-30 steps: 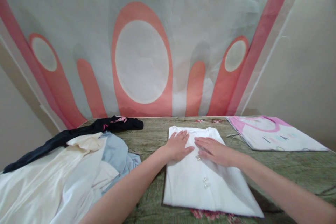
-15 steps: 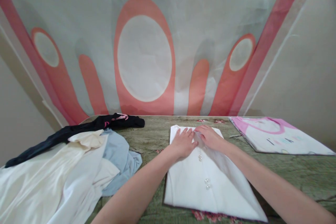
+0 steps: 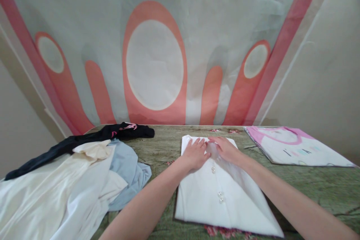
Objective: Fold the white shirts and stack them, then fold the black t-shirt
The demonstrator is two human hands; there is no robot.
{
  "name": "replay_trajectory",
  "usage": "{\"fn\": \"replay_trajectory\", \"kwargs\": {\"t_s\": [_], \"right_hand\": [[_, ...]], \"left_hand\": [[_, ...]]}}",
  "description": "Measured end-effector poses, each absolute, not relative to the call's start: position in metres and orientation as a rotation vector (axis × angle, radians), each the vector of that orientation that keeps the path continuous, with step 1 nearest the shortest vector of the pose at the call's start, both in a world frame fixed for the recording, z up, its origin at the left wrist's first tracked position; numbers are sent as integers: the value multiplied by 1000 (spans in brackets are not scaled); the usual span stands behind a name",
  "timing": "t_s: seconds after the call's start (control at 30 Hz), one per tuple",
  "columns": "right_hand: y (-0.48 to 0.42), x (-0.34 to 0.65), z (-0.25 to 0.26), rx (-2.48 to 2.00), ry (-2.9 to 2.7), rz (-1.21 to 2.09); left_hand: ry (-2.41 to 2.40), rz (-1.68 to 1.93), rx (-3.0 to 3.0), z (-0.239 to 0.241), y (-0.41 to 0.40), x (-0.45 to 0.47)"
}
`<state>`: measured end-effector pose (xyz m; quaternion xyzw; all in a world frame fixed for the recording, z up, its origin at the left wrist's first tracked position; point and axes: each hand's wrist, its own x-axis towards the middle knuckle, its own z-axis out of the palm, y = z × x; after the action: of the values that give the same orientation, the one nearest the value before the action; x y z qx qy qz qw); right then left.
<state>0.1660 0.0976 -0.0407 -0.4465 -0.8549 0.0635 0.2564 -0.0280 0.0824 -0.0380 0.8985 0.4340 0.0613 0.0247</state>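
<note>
A white garment (image 3: 202, 202) with pearl-like buttons in pairs down its front lies folded flat in front of me. My left hand (image 3: 196, 153) rests palm down near its top edge, fingers spread on the cloth. Beside it, my right hand (image 3: 226, 150) has its fingers together on the neckline, closed on the fabric there; the fingertips are partly hidden. From my right hand the cloth rises in a shallow ridge toward the lower right. Both hands are close together at the collar.
To the left lies a loose heap of cream and white clothes (image 3: 56, 195), with a light blue garment (image 3: 126, 172) and a black garment (image 3: 84, 137). A folded pink-and-white T-shirt (image 3: 303, 152) lies at the right. The wood-patterned tabletop (image 3: 163, 138) ends at a printed wall hanging (image 3: 194, 93).
Both hands stay at the garment's collar in nearly the same pose. The view has shifted very slightly; nothing else visibly differs.
</note>
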Motion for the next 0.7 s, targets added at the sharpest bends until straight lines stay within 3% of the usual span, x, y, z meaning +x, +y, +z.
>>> {"fn": "replay_trajectory", "kwargs": {"t_s": [0.23, 0.7], "right_hand": [[74, 172, -37, -1126, -2530, 48], [63, 176, -32, -1173, -2609, 203]], "left_hand": [[1364, 204, 2794, -40, 83, -28], [1303, 281, 2783, -35, 83, -31]]}}
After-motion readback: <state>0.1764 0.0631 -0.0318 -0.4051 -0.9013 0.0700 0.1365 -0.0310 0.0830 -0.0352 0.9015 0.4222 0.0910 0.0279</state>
